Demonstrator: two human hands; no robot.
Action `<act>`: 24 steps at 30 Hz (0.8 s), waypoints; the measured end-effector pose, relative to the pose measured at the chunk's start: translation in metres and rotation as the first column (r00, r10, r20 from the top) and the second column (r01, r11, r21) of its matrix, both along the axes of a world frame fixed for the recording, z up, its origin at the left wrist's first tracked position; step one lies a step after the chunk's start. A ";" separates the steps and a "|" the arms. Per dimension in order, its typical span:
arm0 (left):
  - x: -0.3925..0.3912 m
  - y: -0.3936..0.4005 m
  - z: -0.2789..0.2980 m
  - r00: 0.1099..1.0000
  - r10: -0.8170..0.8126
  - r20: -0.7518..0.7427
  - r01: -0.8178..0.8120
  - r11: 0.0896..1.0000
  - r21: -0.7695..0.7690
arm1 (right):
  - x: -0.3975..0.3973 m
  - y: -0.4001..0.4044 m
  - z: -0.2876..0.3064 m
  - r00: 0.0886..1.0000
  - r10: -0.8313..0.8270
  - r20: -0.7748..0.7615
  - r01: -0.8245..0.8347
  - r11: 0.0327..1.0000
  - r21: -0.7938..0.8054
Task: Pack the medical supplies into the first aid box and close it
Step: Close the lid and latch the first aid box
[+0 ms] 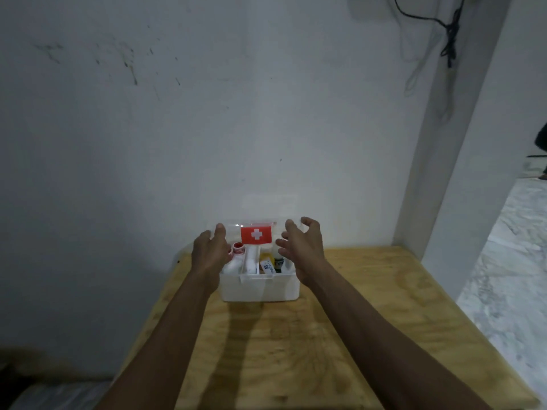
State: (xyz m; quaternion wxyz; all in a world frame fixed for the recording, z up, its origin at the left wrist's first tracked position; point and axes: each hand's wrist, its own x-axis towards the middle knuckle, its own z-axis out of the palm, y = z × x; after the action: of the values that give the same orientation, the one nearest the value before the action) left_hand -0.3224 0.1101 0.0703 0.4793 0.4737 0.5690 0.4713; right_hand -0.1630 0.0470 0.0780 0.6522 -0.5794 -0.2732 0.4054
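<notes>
A white first aid box stands on the wooden table against the wall. Its clear lid with a red label bearing a white cross is raised, half open. Inside I see a red-capped bottle, white rolls, a yellow item and a small dark bottle. My left hand reaches to the lid's left end with fingers on or near it. My right hand hovers at the lid's right end, fingers spread and curled.
The wooden table runs toward me. A white wall stands right behind the box, a white pillar at the right, black cables hanging above. Pale floor lies to the right of the table edge.
</notes>
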 end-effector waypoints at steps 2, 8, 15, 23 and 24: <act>-0.002 -0.006 -0.006 1.000 0.021 0.001 -0.021 1.000 -0.002 | -0.007 -0.005 -0.003 0.998 0.020 -0.060 -0.019 1.000 0.019; -0.006 -0.023 -0.008 0.999 -0.010 0.052 0.012 0.999 -0.038 | -0.012 -0.020 -0.013 0.995 0.048 -0.091 -0.050 0.999 -0.022; -0.012 -0.036 -0.019 0.943 -0.014 -0.331 0.035 0.998 0.057 | -0.004 -0.030 -0.018 0.988 0.108 0.110 -0.088 0.980 -0.178; -0.014 -0.044 -0.026 0.741 0.042 -0.670 0.100 0.980 0.172 | 0.000 -0.034 -0.031 0.647 0.112 0.754 0.096 0.969 -0.226; -0.016 -0.042 -0.027 0.711 0.044 -0.702 0.128 0.973 0.191 | 0.001 -0.033 -0.034 0.540 0.116 0.834 0.113 0.972 -0.208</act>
State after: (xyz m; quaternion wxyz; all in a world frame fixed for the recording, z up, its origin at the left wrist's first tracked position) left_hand -0.3380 0.0681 0.0431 0.1811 0.6808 0.6400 0.3066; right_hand -0.1617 0.0141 0.0438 0.3663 -0.7757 -0.5025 0.1077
